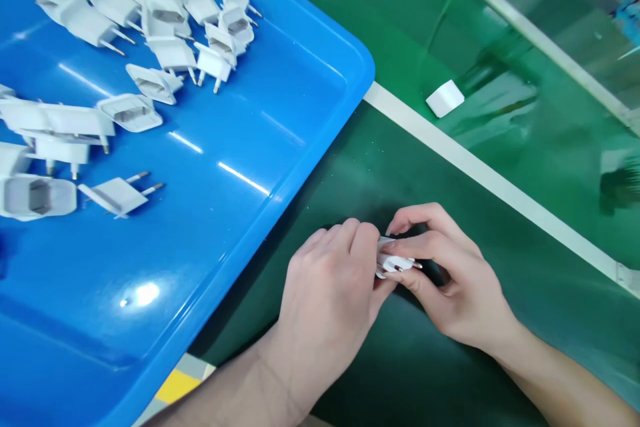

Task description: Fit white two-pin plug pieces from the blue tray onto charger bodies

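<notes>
Green table (380,167) is carrying a blue tray (280,167) of white plug parts (170,53). Both hands, left hand (327,293) and right hand (450,280), are pinching one white plug adapter (393,260) with fingers closed on it, just above the mat; gripping the body, clear of the pins, is looking advisable.

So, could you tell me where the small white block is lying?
In the head view, the small white block lies alone on the green belt, upper right, just past the white strip, right of the blue tray.

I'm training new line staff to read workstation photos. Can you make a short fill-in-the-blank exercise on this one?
1. Both hands, the left hand and the right hand, hold one white ____.
2. The loose plug parts lie in a ____ tray.
3. The small white piece lies on the ____ belt.

Missing words: plug; blue; green
</notes>
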### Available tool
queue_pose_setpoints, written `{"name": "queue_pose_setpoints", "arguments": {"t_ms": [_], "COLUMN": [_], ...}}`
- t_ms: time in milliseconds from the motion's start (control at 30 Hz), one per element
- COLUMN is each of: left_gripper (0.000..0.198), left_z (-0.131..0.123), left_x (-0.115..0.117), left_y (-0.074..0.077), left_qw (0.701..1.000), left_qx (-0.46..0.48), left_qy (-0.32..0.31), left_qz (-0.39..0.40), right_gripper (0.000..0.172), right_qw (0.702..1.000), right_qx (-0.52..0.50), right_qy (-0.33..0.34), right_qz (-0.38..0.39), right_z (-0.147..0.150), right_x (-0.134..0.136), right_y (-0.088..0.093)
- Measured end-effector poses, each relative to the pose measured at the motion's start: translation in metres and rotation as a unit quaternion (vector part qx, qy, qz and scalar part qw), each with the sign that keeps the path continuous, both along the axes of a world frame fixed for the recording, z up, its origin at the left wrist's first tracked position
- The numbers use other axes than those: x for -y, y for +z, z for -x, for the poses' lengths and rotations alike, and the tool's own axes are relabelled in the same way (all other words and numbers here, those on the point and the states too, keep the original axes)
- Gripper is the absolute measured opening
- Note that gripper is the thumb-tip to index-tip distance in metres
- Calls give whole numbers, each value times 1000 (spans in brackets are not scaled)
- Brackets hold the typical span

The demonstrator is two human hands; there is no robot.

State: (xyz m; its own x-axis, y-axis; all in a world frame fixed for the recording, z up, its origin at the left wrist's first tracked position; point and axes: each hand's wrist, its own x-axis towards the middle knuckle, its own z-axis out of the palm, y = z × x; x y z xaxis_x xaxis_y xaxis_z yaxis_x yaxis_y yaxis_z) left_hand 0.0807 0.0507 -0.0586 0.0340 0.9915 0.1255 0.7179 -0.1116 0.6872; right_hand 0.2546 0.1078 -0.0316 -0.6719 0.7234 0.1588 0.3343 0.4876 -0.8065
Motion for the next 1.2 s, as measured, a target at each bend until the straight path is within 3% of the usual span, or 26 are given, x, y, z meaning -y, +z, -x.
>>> {"name": "queue_pose_setpoints", "arguments": {"t_ms": [67,133,200,233,300,400,567,700,833,933,1000,1067,1200], "left_gripper": [31,34,39,41,39,27,22,24,30,39,43,44,38], "left_z": [2,6,11,13,17,21,22,24,26,28,30,32,37], "left_x": [-2,-4,-7,-8,-8,-6,3,12,19,25,29,33,39], "left_y": [2,6,13,17,24,32,37,30,19,14,14,14,12], "left_qw": [1000,997,980,960,904,841,819,811,773,758,748,739,728], "left_qx": [4,50,153,220,353,462,495,505,552,581,597,608,617], "left_qy": [2,8,16,15,-3,-44,-53,-63,-102,-121,-123,-120,-100], "left_qz": [6,49,127,173,242,279,285,290,295,272,264,264,281], "right_gripper": [18,45,76,83,81,66,43,49,46,42,40,40,33], "right_qw": [999,1000,994,981,942,926,925,933,943,944,953,972,988], "right_qx": [25,26,24,39,111,170,125,107,113,87,66,58,85], "right_qy": [9,-8,-86,-141,-229,-247,-255,-240,-214,-225,-211,-155,30], "right_qz": [22,16,-66,-126,-219,-231,-252,-247,-227,-225,-207,-168,-124], "right_z": [-4,-16,-32,-41,-57,-72,-71,-63,-54,-44,-33,-22,-6], "right_x": [-8,-27,-57,-74,-105,-133,-137,-144,-160,-152,-127,-92,-27], "right_y": [1,-1,-7,-11,-22,-39,-51,-49,-47,-39,-31,-26,-24]}}
